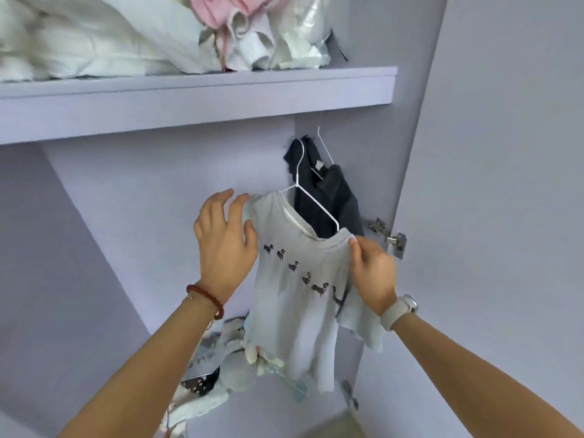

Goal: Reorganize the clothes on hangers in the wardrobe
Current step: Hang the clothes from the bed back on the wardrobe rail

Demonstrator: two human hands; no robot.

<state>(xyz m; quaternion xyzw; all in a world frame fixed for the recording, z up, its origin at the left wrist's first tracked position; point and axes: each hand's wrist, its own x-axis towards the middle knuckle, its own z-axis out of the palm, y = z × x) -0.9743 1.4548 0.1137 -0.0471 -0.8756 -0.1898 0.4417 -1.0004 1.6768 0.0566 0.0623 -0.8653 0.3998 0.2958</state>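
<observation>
A small pale grey T-shirt with a row of little dark dog prints hangs on a white wire hanger inside the lilac wardrobe. My left hand grips the shirt's left shoulder, thumb in front and fingers curled over the top. My right hand pinches the shirt's right shoulder beside the hanger's end. Behind it a dark grey garment hangs on a second white hanger. The rail is hidden under the shelf.
A lilac shelf above carries piled white bedding and pink and white clothes. Crumpled clothes lie on the wardrobe floor. A metal hinge sits on the right side panel by the open door.
</observation>
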